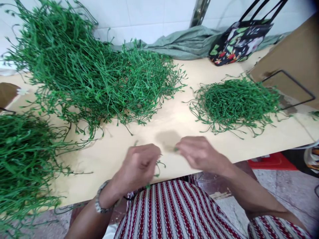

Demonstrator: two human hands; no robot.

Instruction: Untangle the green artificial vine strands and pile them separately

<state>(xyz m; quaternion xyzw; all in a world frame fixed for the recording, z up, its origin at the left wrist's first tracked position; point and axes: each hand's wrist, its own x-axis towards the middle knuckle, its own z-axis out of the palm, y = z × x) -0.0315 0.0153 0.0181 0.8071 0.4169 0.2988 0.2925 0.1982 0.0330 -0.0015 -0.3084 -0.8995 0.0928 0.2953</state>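
My left hand point(142, 164), with a band on its wrist, is closed over the front part of the table. Thin green stems point(161, 164) with forked tips stick out of it toward my lap. Across a small gap, my right hand point(199, 152) is pinched, slightly blurred, with a bit of green stem showing at its fingertips. Most of what each hand holds is hidden by the fingers. Ahead on the right lies a low heap of similar green stems point(236, 103). A much larger pile of stems point(94, 73) rises at the back left.
Another stem pile point(22, 159) overhangs the table's front left edge. A cardboard sheet point(296, 59) and a bent black wire frame point(296, 83) stand at the right. A floral bag point(239, 43) sits on green cloth point(184, 41) by the tiled wall. Below is a red stool point(272, 162).
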